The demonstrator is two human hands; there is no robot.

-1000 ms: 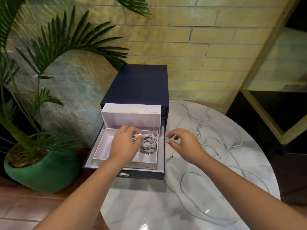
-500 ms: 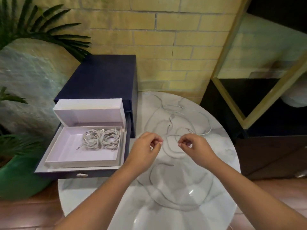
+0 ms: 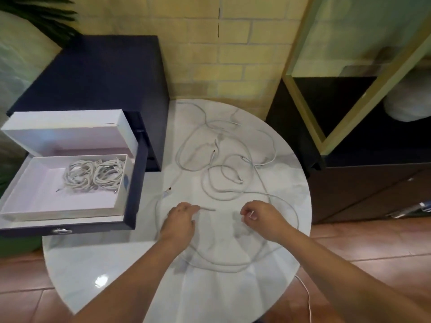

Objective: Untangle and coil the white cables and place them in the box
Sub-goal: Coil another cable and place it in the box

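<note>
Several loose white cables (image 3: 224, 164) lie tangled in loops on the round marble table (image 3: 144, 271). My left hand (image 3: 180, 220) is low over the table and pinches a cable whose end (image 3: 208, 209) sticks out to the right of its fingertips. To its right, my right hand (image 3: 261, 217) has its fingers curled and pinches a white bit of cable. The open white box (image 3: 70, 213) sits in a pulled-out dark drawer at the left. Two coiled cable bundles (image 3: 93, 176) lie in it, side by side.
The dark blue drawer cabinet (image 3: 100, 73) stands against the brick wall beside the table. A dark shelf unit with a gold frame (image 3: 349, 145) is at the right. One cable hangs off the table's near right edge (image 3: 307, 297). Plant leaves (image 3: 46, 17) show at the top left.
My left hand left the box, where it set down a coiled bundle, and came to the table. Both hands dropped toward the near side and took hold of cable. The view swung right.
</note>
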